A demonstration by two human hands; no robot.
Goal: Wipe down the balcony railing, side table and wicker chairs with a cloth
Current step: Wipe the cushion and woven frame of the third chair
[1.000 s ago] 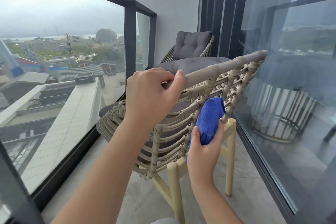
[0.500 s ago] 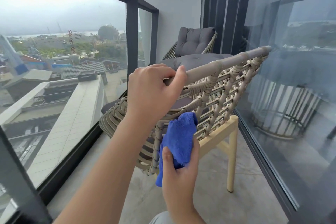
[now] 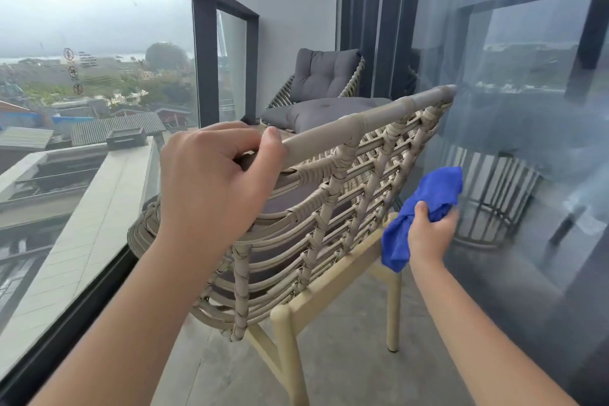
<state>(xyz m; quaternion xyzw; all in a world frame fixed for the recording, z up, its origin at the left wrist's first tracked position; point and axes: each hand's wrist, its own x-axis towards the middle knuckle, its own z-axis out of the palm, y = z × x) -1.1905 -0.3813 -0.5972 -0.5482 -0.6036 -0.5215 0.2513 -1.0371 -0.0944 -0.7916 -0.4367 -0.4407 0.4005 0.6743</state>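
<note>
We stand on a narrow balcony with a grey concrete floor (image 3: 346, 369), a glass railing (image 3: 204, 43) on the left and dark glass doors (image 3: 527, 109) on the right. Half a second ago our blue cloth (image 3: 425, 208) was on the low middle of the chair back; now it is off the right edge, beside the weave. We count two wicker chairs: the near chair (image 3: 346, 194) and the far chair (image 3: 324, 76). Our left hand (image 3: 211, 184) grips the near chair's top rail, our right hand (image 3: 428, 231) clutches the one cloth
</note>
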